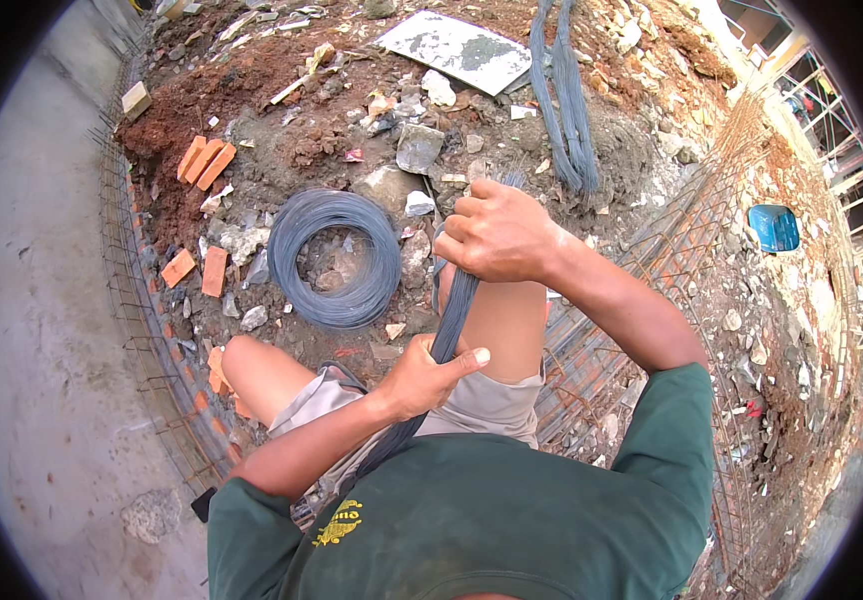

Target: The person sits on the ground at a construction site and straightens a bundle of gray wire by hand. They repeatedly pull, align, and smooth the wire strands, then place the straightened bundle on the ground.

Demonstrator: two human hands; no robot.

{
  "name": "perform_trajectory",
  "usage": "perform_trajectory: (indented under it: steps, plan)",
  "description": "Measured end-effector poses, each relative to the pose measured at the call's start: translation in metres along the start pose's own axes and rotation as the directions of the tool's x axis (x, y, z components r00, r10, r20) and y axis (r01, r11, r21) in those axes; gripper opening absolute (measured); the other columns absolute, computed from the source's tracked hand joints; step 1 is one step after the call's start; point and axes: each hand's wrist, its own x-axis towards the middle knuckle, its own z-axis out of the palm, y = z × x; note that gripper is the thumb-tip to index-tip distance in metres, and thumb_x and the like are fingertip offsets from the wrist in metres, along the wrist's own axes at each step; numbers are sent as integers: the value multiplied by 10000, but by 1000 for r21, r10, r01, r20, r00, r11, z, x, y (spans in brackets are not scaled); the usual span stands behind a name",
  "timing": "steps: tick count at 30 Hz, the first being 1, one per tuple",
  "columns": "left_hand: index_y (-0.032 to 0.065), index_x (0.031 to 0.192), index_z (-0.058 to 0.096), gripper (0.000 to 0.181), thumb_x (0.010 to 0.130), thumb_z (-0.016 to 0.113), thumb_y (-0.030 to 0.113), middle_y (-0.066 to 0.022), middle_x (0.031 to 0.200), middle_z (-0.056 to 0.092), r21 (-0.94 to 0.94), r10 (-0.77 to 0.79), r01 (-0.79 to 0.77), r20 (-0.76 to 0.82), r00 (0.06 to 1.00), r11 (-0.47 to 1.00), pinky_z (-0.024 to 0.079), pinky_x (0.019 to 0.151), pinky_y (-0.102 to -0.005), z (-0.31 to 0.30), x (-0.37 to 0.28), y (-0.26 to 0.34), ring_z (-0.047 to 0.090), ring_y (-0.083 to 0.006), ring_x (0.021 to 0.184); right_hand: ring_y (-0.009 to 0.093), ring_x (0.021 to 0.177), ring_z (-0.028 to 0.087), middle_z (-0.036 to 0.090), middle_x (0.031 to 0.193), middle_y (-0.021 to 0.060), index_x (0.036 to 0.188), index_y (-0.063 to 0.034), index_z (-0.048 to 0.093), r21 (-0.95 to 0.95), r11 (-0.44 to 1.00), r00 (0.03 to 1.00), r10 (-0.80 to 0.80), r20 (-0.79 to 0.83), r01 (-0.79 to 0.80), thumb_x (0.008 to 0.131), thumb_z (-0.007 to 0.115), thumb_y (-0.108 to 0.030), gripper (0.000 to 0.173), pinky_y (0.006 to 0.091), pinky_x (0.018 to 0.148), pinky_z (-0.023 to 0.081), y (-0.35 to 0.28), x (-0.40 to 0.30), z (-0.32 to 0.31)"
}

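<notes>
My left hand (425,375) grips a thick bundle of thin grey steel tie wire (452,319) low down, its thumb pointing to the right. Farther up, my right hand (503,231) is closed in a fist around the same bundle, near its upper end, where loose wire tips stick out above the fingers. The bundle runs slanting down from my right hand, over my lap and against my shirt, where its lower end is hidden. Left of my hands, a round coil of the same wire (281,259) lies on the rubble. More long wire bundles (574,112) lie on the ground beyond my right hand.
Rebar cages (701,202) stretch along the right, and another cage (128,300) runs beside the concrete surface (34,315) at left. Orange bricks (214,271), stones (420,148) and a whitish board (461,56) lie on the rough soil. A blue container (774,228) sits at far right.
</notes>
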Motion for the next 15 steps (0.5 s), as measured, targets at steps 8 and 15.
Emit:
perform_trajectory:
  steps: [8,15]
  plan:
    - [11,842,620,284,947,714,258,-75,667,591,494,410,-191,-384,827,848,466,626,-381,-25,70,-45,560,-187,624,212,664,696,673,650,22,789,-68,655,-44,988,958,-129,258,145,869,649,-231,182,366,661,494,1,3,12]
    - [-10,896,612,233,959,675,205,-201,725,622,647,496,-124,-432,753,752,489,657,-435,-61,95,-57,600,-314,648,226,702,713,698,696,44,858,-35,676,45,976,866,-209,455,212,878,634,-210,181,382,693,512,-7,18,37]
